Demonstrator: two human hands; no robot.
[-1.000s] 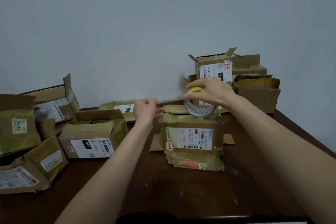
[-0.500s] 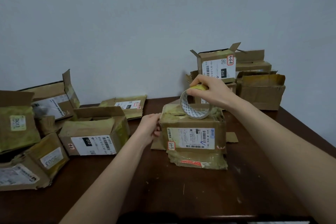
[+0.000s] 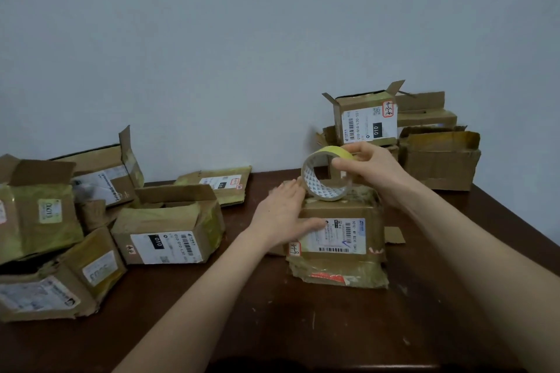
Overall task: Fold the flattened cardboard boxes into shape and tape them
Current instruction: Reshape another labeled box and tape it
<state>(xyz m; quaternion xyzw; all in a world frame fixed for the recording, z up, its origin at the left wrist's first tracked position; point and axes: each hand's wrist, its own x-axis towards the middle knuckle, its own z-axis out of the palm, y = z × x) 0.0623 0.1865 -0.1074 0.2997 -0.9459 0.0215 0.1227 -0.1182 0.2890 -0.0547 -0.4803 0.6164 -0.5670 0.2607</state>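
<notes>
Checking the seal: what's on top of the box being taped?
The tape roll, gripped by the right hand, and the left hand laid flat over the left edge. The seam beneath is hidden.

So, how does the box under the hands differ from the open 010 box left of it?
The handled box is closed; the 010 box has a flap standing up. The left hand presses the handled box, under the tape roll in the right hand; no hand touches the 010 box. Both are cardboard with white labels.

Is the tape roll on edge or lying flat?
On edge: the tape roll shows its hollow centre sideways; the right hand grips its top.
</notes>
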